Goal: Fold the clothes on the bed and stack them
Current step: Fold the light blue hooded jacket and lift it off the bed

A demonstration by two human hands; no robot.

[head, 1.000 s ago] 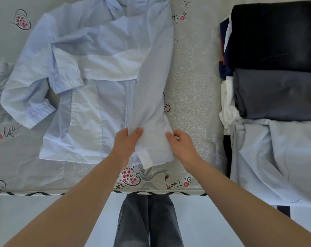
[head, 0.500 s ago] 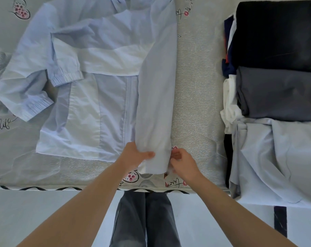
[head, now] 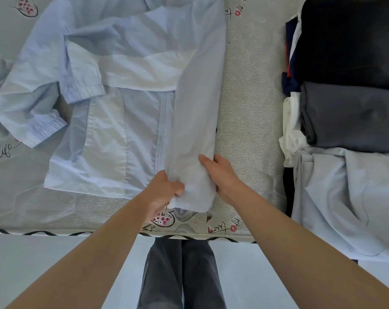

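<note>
Bright, soft, even daylight with a cool bluish cast. Faint shadows only, no glare. Slightly soft focus throughout. Wide-angle bending toward the edges, straight lines curving.

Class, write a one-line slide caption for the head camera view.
Both hands, left and right, grip a light blue jacket's folded-in sleeve beside stacked clothes.

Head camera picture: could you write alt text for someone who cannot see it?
Two bare hands, left hand and right hand, hold the lower end of a pale blue shirt's folded-over side on a patterned bed. Folded clothes lie to the right.
</note>
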